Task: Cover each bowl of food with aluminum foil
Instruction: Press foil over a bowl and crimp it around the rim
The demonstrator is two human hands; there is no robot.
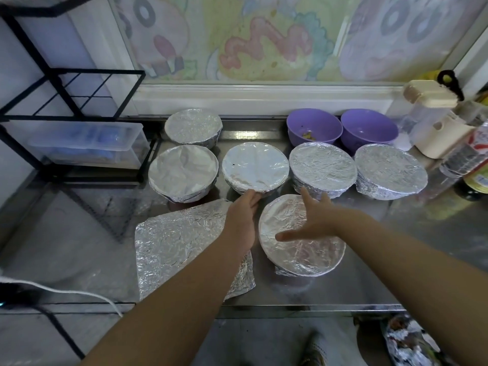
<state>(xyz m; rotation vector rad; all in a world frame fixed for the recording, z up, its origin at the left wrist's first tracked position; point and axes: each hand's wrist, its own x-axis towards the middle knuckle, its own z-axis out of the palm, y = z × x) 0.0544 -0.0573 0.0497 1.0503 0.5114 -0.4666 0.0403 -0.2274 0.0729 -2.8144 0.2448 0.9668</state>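
Steel table (356, 286) now: six foiled bowls (254, 167), two purple bowls (314, 128) left bare at the back. Left grip (243, 210) and right grip (315, 220) are held open; loose foil (171, 241) could be torn under the forearm.

A steel counter (351, 291) takes up the middle, dull and faintly reflective. At twelve o'clock behind it is a window (264, 35) covered in a pastel cartoon film, with soft daylight coming through. A white sill (264, 97) runs along its foot. At ten o'clock a black metal rack (92, 72) stands against a pale wall (15, 75), with a clear plastic box (87, 146) of blue items in its lower part. At two o'clock cream-lidded containers (433, 101) crowd the corner. A white cord (68, 293) trails at eight o'clock. Grey floor (250, 339) shows at six o'clock, below the counter's front edge.
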